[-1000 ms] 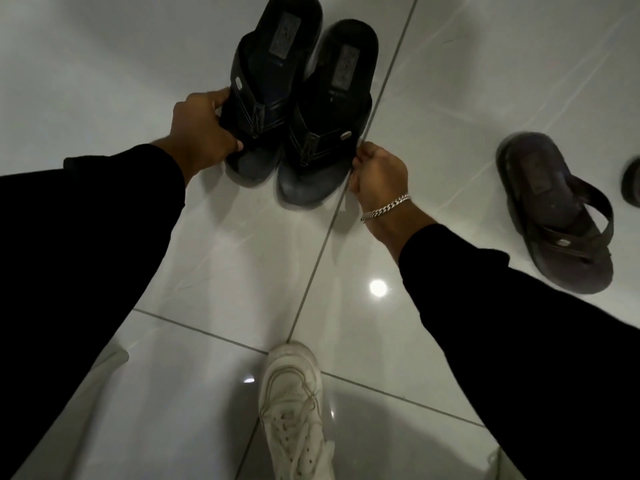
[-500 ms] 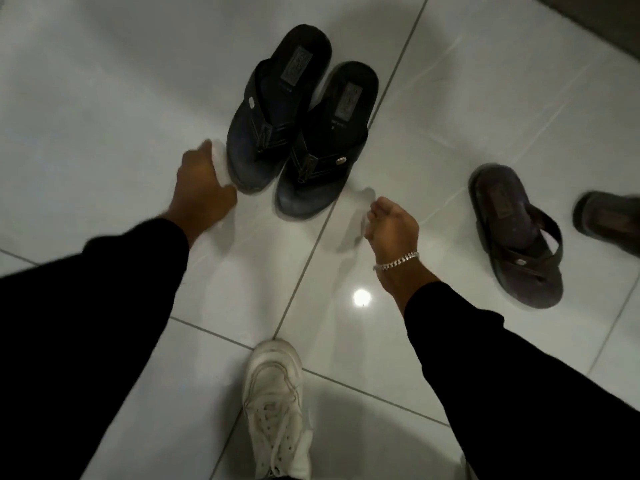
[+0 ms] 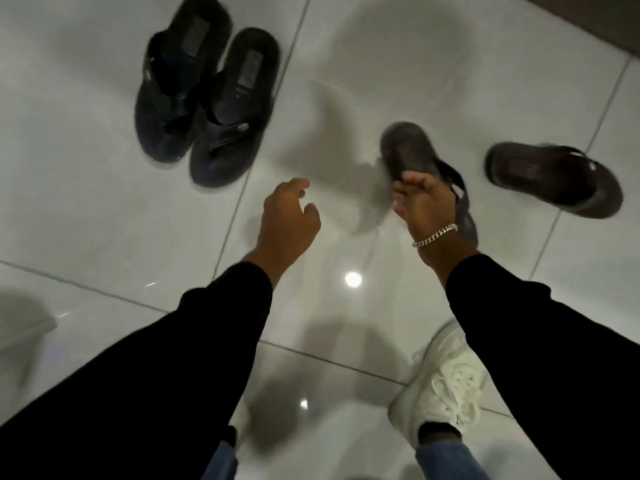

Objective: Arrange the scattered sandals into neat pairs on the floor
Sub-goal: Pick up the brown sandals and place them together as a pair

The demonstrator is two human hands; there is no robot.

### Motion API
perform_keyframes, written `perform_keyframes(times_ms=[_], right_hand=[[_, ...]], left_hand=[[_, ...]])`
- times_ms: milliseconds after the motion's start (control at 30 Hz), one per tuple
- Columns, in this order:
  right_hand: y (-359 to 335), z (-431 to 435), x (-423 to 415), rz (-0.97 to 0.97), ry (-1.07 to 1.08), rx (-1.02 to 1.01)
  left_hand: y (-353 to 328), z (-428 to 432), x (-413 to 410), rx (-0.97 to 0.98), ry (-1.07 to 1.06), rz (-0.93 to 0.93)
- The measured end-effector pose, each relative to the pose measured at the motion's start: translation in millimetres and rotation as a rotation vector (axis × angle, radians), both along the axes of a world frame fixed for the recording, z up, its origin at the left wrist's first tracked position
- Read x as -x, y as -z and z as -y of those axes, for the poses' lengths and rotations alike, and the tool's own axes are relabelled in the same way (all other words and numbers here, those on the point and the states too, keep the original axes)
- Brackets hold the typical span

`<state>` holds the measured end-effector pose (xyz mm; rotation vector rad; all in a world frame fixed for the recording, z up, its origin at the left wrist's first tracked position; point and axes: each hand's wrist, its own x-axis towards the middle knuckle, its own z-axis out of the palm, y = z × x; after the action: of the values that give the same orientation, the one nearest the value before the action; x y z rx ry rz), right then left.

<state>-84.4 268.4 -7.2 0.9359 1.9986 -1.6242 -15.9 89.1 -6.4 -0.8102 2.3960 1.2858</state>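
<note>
Two black sandals (image 3: 169, 98) (image 3: 232, 109) lie side by side, touching, toes toward me, at the upper left of the white tiled floor. A brown sandal (image 3: 408, 150) lies to their right. My right hand (image 3: 426, 206), with a silver bracelet, covers its strap end, fingers curled over its left edge and thumb beneath. A second brown sandal (image 3: 554, 178) lies apart, further right, at a different angle. My left hand (image 3: 287, 223) hovers above bare tile between the black pair and the brown sandal, fingers loosely spread, holding nothing.
My foot in a white sneaker (image 3: 443, 386) stands at the lower right below my right arm. A dark wall base (image 3: 588, 19) crosses the top right corner. A pale blurred object (image 3: 20, 327) sits at the left edge.
Both hands left the black pair and swung right. My right hand reached the near brown sandal and closed on it. The view shifted right, bringing the second brown sandal fully in.
</note>
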Motion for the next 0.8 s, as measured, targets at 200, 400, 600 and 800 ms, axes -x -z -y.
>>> perform_keyframes(times_ms=[200, 400, 600, 800], right_hand=[[-18.3, -144.0, 27.6, -0.011, 0.043, -0.193], [-40.3, -247.0, 43.5, 0.059, -0.228, -0.406], [-5.1, -301.3, 99.6, 0.010, -0.467, -0.643], [29.4, -329.8, 125.1, 0.215, -0.669, -0.700]], left_hand=[[-7.1, -105.6, 26.8, -0.058, 0.195, 0.117], [-26.8, -182.9, 68.2, 0.006, 0.199, 0.359], [8.8, -201.0, 90.3, -0.091, -0.312, 0.644], [47.5, -197.8, 107.7, 0.031, -0.244, 0.381]])
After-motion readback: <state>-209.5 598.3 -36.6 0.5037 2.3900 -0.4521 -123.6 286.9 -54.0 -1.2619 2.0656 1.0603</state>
